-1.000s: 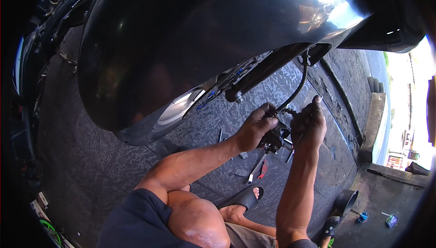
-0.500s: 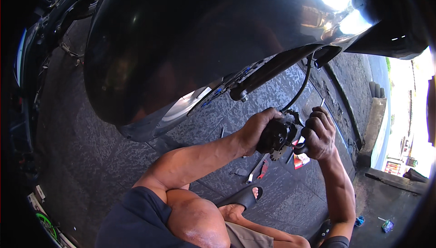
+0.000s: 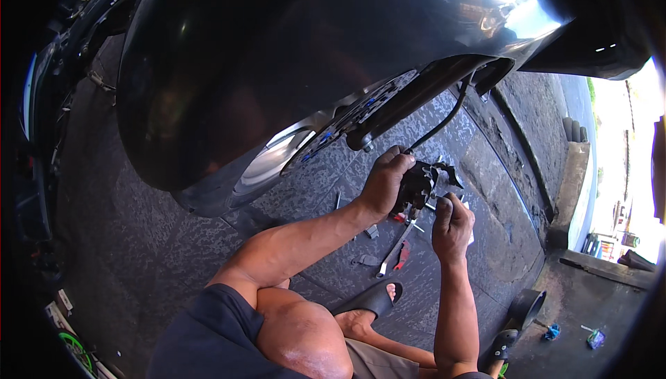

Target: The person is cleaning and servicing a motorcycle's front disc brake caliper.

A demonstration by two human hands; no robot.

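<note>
My left hand [image 3: 388, 181] grips a black brake caliper [image 3: 416, 186], from which a dark hose [image 3: 444, 122] runs up under the glossy black motorcycle fender [image 3: 277, 39]. Just below and right of the caliper, my right hand [image 3: 452, 226] has its fingers closed, seemingly on a thin silver metal piece at the caliper's edge; its far end is hidden. Above left, the front wheel [image 3: 267, 157] shows a perforated disc [image 3: 354, 108] beside the fork tube [image 3: 399, 112]. A wrench [image 3: 388, 262] and a red part [image 3: 403, 255] lie on the floor below the caliper.
Another motorcycle [image 3: 48, 95] stands along the left. A black basin [image 3: 527, 304], a dark shoe [image 3: 504, 344] and small blue items [image 3: 552, 332] are at lower right. A concrete block [image 3: 570, 178] edges the right side. My sandalled foot [image 3: 364, 299] is under my forearms.
My right hand swung out rightward over the caliper, then dropped lower and turned, uncovering the caliper's right side. My left hand and the caliper rose slightly. The long rod seen upright in my right hand no longer shows.
</note>
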